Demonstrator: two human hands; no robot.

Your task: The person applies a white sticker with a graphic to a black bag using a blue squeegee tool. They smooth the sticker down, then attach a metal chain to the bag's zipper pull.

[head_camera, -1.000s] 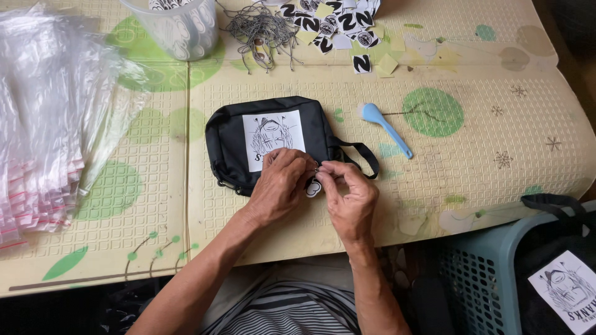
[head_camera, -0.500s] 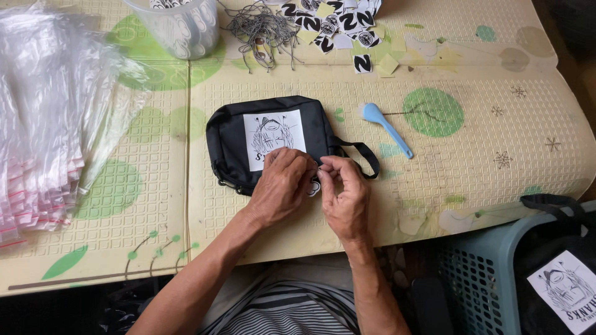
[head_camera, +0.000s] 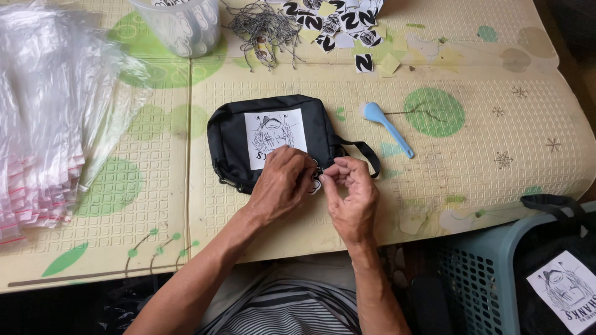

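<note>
Left hand (head_camera: 280, 185) lies curled over the near edge of the black pouch (head_camera: 273, 139), its grip narrow and pinched on something small at the zipper, while the pouch itself spreads out beyond and to the left of that grip on the bench (head_camera: 496, 161). Right hand (head_camera: 351, 192) meets it fingertip to fingertip just beside, its grip also narrow, pinching a small tag (head_camera: 315, 185) there. Off beyond the right grip lies a blue brush (head_camera: 388, 127).
</note>
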